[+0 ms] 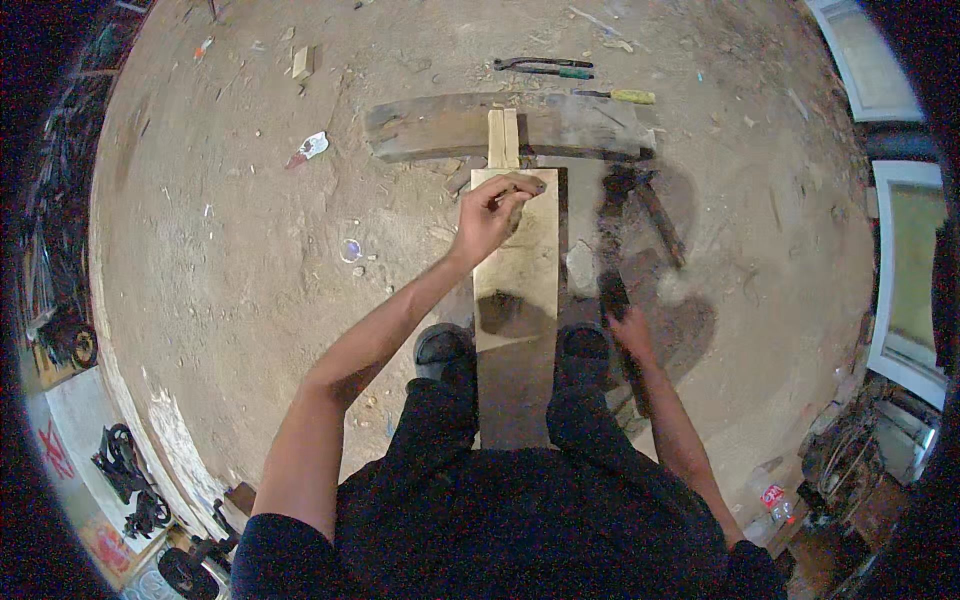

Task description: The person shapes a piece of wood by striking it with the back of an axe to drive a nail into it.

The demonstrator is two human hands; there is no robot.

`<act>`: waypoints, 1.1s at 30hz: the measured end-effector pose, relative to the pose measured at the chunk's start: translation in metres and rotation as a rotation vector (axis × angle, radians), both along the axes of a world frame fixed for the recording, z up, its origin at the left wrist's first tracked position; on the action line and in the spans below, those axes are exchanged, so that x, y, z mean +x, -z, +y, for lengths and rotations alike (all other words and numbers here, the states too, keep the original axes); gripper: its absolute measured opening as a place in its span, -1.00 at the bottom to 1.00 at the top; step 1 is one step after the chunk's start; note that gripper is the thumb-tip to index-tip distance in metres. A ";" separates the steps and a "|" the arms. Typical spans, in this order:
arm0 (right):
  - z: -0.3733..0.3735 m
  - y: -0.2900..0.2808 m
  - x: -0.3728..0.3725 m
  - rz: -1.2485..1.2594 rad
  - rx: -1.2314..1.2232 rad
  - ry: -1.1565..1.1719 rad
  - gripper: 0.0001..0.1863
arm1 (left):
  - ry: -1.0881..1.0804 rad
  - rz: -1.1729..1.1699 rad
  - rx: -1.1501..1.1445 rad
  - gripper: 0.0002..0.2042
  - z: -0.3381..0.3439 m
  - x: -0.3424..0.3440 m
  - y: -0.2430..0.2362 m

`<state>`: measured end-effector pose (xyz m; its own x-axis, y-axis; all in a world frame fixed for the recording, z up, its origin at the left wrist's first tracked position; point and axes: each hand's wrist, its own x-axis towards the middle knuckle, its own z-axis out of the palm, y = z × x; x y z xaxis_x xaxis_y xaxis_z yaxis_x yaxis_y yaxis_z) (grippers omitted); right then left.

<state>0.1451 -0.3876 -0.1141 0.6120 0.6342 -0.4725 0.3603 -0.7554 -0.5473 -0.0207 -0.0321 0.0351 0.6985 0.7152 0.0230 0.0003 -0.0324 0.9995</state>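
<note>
My left hand [492,212] is over the far end of a pale wooden board [515,260] lying between my feet, fingers pinched near a small dark item I cannot make out, possibly held. My right hand [627,330], at the board's right, grips a motion-blurred dark tool handle [612,295]; its upper part is indistinct. A hammer-like tool with a wooden handle [661,225] shows just beyond it. Two short pale wood strips [502,138] extend from the board's far end onto a weathered curved plank [420,135] lying crosswise.
Pliers [543,68] and a yellow-handled tool [630,97] lie beyond the plank, a small wood block [303,62] farther left. Debris dots the dirty floor. Dark metal parts [135,480] line the left edge; white-framed panels [900,270] and clutter [840,460] line the right.
</note>
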 end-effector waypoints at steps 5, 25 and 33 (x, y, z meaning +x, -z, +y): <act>0.028 -0.039 0.009 -0.015 -0.201 -0.027 -0.57 | -0.008 0.033 0.105 -0.88 0.003 -0.001 -0.002; 0.012 -0.005 0.014 -0.075 -0.219 -0.050 -0.60 | -0.081 0.013 -0.001 -0.90 0.002 0.005 -0.003; -0.005 0.030 0.021 -0.095 -0.106 -0.068 -0.60 | -0.128 0.031 -0.006 -0.93 0.000 0.013 -0.025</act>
